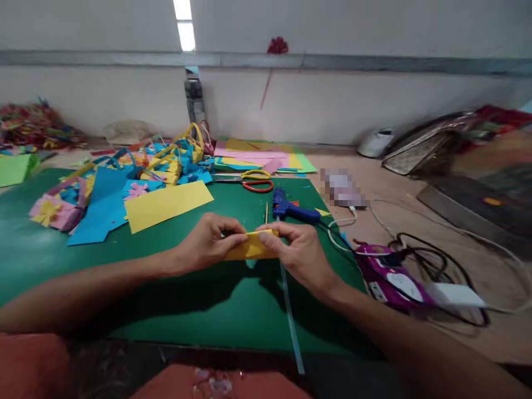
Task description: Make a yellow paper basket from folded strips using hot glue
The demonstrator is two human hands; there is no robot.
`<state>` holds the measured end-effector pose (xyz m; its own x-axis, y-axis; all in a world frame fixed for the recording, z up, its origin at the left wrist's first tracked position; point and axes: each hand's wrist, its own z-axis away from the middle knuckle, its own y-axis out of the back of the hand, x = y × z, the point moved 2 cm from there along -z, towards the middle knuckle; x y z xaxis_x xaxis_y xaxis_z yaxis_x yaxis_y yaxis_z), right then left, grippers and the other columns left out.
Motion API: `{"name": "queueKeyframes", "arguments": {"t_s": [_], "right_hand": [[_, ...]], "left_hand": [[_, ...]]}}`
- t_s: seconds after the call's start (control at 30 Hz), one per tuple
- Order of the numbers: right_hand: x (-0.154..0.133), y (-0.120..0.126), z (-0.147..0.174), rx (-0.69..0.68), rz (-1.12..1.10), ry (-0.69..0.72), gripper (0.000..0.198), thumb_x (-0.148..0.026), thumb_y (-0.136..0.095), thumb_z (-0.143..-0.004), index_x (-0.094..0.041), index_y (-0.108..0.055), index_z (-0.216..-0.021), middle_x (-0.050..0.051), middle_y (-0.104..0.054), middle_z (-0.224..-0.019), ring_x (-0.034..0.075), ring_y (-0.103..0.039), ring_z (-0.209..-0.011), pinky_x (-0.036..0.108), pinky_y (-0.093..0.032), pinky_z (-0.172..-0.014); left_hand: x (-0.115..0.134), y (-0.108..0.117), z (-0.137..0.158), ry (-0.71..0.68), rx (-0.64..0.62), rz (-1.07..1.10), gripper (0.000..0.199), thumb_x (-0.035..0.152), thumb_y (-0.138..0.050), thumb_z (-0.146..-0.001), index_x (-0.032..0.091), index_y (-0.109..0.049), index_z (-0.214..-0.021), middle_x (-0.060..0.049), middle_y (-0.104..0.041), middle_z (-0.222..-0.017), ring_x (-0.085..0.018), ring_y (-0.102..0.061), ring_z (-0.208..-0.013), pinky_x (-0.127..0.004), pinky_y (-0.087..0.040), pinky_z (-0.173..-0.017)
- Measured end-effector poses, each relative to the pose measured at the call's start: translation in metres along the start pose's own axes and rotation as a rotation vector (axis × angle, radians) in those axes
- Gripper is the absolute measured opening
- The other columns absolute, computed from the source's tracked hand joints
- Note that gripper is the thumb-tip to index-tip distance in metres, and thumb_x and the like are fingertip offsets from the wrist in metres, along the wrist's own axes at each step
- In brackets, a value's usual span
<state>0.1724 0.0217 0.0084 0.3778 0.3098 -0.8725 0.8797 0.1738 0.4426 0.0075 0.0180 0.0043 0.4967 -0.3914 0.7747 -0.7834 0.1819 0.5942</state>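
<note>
Both hands (pixel 211 242) (pixel 302 252) aslant inward, thumbs against the small yellow paper (pixel 252 247)

The bare left forearm (pixel 120 280) slants in from the near left, and the bare right forearm (pixel 382 318) from the near right. The bare left hand (pixel 211 244) and bare right hand (pixel 307 255) come close together at the middle, both in a pinch, thumbs (pixel 233 242) on the near side, index fingers (pixel 231 223) bent on the far side. The thumb tips point toward each other, slightly apart.
</note>
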Motion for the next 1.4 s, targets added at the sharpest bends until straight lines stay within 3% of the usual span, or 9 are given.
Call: {"name": "queueKeyframes", "arguments": {"t_s": [0.5, 0.87, 1.27, 1.4], "right_hand": [[0.000, 0.003, 0.001, -0.070, -0.038, -0.046, 0.017, -0.029, -0.061, -0.073, -0.017, -0.072, -0.073, 0.002, -0.069, -0.070, 0.013, -0.059, -0.062, 0.021, -0.044, -0.054], [0.007, 0.003, 0.000, -0.168, -0.012, -0.069, 0.033, -0.038, -0.049, -0.082, -0.014, -0.073, -0.085, 0.003, -0.066, -0.067, 0.013, -0.055, -0.059, 0.022, -0.042, -0.052], [-0.007, 0.005, 0.003, -0.096, 0.131, 0.017, 0.026, -0.025, -0.050, -0.080, -0.015, -0.072, -0.072, 0.000, -0.063, -0.060, 0.011, -0.053, -0.055, 0.021, -0.039, -0.050], [-0.009, 0.002, 0.003, -0.117, 0.163, 0.066, 0.021, -0.022, -0.051, -0.079, -0.017, -0.071, -0.074, 0.000, -0.067, -0.067, 0.012, -0.057, -0.061, 0.021, -0.041, -0.054]], "left_hand": [[-0.002, 0.004, 0.000, -0.013, -0.065, 0.001, 0.021, 0.021, -0.052, -0.079, 0.009, -0.066, -0.069, 0.001, -0.058, -0.057, -0.006, -0.044, -0.052, -0.015, -0.032, -0.047], [-0.008, 0.010, -0.005, 0.006, -0.113, -0.063, 0.022, 0.022, -0.052, -0.079, 0.009, -0.065, -0.066, 0.001, -0.054, -0.055, -0.006, -0.042, -0.052, -0.016, -0.030, -0.047], [-0.004, 0.011, -0.005, 0.033, -0.220, 0.083, 0.021, 0.024, -0.054, -0.078, 0.008, -0.066, -0.069, 0.001, -0.054, -0.055, -0.006, -0.040, -0.052, -0.016, -0.030, -0.046], [-0.002, 0.010, -0.005, 0.041, -0.237, 0.052, 0.022, 0.025, -0.054, -0.077, 0.008, -0.066, -0.070, 0.002, -0.050, -0.053, -0.006, -0.037, -0.050, -0.016, -0.027, -0.044]]}}
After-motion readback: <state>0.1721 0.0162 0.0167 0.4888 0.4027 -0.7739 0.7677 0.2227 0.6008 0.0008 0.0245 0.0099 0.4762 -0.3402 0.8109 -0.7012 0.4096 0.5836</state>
